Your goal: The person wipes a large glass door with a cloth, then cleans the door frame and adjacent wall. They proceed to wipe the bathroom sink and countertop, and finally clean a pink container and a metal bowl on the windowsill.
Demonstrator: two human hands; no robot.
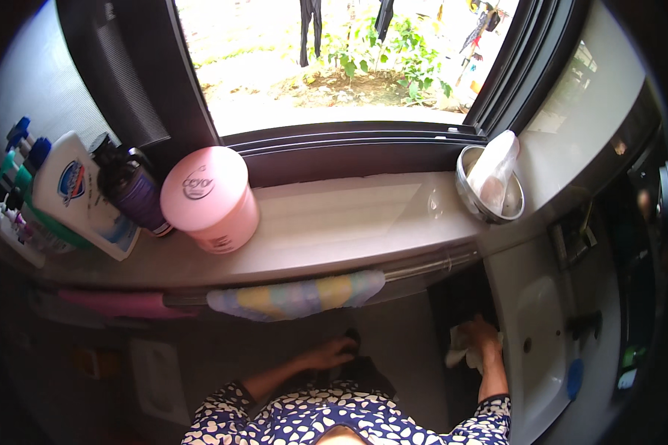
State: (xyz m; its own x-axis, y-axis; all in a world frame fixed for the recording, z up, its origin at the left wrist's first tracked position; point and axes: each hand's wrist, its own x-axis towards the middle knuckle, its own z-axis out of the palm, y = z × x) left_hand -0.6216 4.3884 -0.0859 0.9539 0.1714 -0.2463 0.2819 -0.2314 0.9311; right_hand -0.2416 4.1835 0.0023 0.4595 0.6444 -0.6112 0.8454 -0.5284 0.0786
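Note:
My left hand (332, 352) is in the dim area below the sill, in front of my body. Its fingers close around a small dark object (352, 337), too dark to name. Dark cloth or a dark edge lies just beneath that hand. Off to the right, my right hand (485, 337) reaches over a dark surface beside the washbasin (534, 319). A crumpled white cloth (459, 350) is bunched under its fingers. Shadow hides part of both hands.
A towel rail carries a multicoloured towel (297, 295) and a pink towel (115, 302). Above it, the windowsill (341, 222) holds a pink tub (209, 199), several bottles (82, 196) and a metal bowl (508, 208) with a white bag. A tap (585, 324) stands by the basin.

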